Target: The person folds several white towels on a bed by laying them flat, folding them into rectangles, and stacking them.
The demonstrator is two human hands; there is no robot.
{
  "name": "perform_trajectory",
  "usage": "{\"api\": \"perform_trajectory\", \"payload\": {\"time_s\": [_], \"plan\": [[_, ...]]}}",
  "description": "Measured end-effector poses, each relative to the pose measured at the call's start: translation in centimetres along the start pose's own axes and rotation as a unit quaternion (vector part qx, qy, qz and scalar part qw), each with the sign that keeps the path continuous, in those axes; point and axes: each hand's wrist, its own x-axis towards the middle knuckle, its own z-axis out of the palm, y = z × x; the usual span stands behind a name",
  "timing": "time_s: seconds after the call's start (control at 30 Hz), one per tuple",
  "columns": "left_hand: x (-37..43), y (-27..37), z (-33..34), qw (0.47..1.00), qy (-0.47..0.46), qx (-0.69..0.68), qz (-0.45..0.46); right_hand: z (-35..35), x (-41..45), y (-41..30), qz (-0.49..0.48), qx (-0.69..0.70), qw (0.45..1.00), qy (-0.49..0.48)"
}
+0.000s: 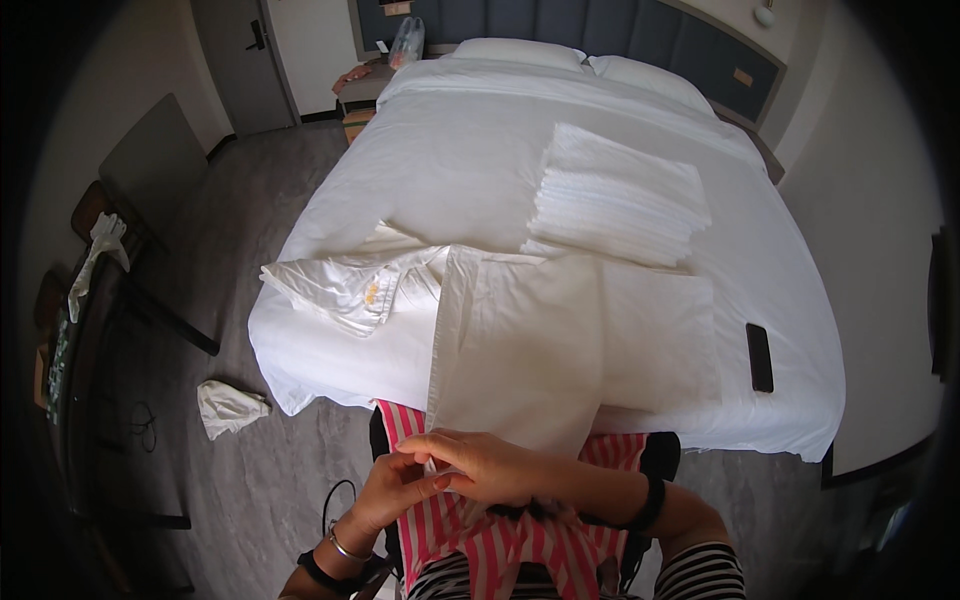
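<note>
A large white cloth garment [517,337] lies folded over on the bed's near end, its lower part hanging towards me over a pink-and-white striped apron. My left hand [397,484] pinches the garment's near left corner between thumb and fingers. Across it, my right hand [491,469] reaches over from the right and grips the same corner; its fingertips meet those of my left hand and hide part of the fabric. To the left spreads a crumpled white fabric part [330,289] with a small yellow mark [370,293]. Whether it joins the folded garment I cannot tell.
A stack of folded white towels [619,199] sits on the white bed [420,165], and a black phone [759,358] lies at right. White cloth [231,409] rests on the floor. A dark table [112,337] with a plastic bag [99,251] stands left.
</note>
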Motion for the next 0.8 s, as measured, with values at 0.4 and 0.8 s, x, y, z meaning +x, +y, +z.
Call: {"api": "perform_trajectory", "payload": {"time_s": [0.4,0.8], "plan": [[0.4,-3.6,-0.4,0.992,0.126,0.022,-0.003,-1.5,2.6,1.7,0.020,0.046,0.988,-0.147],[0.3,-8.5,-2.9,0.989,0.126,0.028,-0.067,-18.6,7.1,15.7,0.217,-0.322,0.900,0.200]]}}
